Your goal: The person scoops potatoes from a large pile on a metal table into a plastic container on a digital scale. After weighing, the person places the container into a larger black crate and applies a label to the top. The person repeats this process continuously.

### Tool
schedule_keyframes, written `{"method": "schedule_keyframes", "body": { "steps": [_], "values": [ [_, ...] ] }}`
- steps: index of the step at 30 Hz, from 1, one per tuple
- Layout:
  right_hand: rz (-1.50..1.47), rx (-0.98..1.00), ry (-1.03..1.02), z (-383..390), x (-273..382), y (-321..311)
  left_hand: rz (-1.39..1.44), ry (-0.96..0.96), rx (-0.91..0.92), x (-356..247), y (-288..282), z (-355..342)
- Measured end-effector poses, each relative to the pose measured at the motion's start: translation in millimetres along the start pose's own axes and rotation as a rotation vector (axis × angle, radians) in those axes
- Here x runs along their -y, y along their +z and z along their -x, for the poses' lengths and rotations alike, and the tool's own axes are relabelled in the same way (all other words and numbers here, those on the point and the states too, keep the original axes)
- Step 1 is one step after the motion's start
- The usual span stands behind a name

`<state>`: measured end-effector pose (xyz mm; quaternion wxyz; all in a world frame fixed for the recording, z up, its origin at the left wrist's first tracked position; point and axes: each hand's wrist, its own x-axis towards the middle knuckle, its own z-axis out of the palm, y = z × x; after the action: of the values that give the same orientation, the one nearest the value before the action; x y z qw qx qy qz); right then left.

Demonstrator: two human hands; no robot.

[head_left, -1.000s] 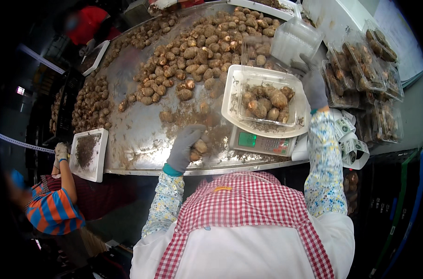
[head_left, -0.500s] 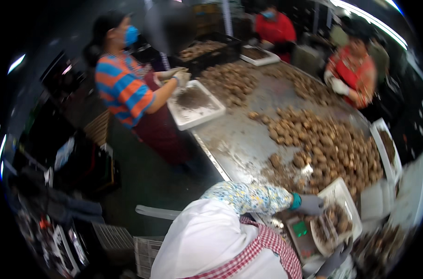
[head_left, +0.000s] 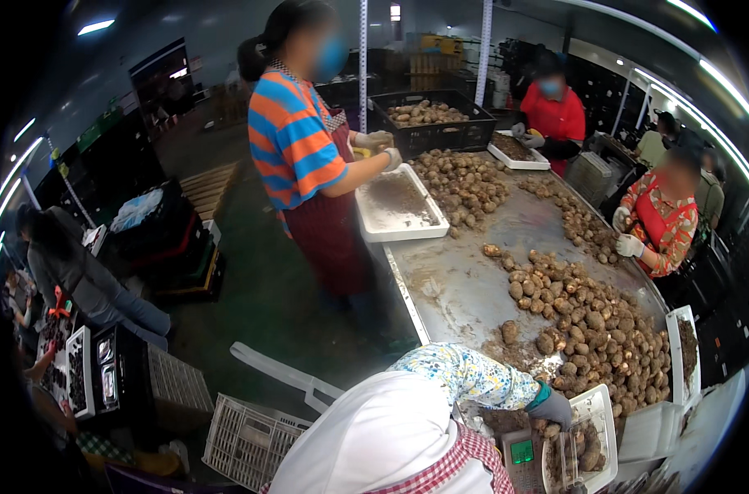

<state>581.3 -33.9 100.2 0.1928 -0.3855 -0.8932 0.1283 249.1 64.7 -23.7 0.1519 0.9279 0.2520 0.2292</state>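
My left hand [head_left: 553,409], in a grey glove under a flowered sleeve, curls down over small brown taro tubers [head_left: 547,429], its fingers closed and partly hidden. Below it, a see-through container [head_left: 565,461] holds crumbs of soil and tubers. This overlaps a white tray [head_left: 605,405] with more taros inside. Beside the container is a scale [head_left: 521,452] with a lit green display. Of my right hand [head_left: 577,488] only a dark sliver of what looks like the glove shows at the lower edge; its fingers are hidden.
A big heap of taros [head_left: 605,329] covers the right of the metal table [head_left: 448,280]. White trays of soil [head_left: 399,206] line its edges. Gloved co-workers stand around it. Behind sits a black crate [head_left: 440,136]; a grey plastic crate [head_left: 242,440] is at lower left.
The view has swung, so the scene sits lower and further right. My left hand stays over the tray's near-left side. My right hand, spread by the container before, has mostly left the view.
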Motion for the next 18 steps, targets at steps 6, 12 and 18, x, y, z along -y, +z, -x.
{"method": "schedule_keyframes", "body": {
  "steps": [6, 12, 18],
  "values": [
    [-0.02, -0.362, 0.299, 38, 31, 5, 0.683, -0.437, -0.278, -90, -32, -23],
    [-1.33, -1.034, 0.615, 103, 67, 22, 0.848, -0.136, -0.017, -229, -42, -74],
    [-1.895, -1.562, 0.021, 190, 161, 66, 1.013, 0.103, 0.554, -299, -6, -72]
  ]
}}
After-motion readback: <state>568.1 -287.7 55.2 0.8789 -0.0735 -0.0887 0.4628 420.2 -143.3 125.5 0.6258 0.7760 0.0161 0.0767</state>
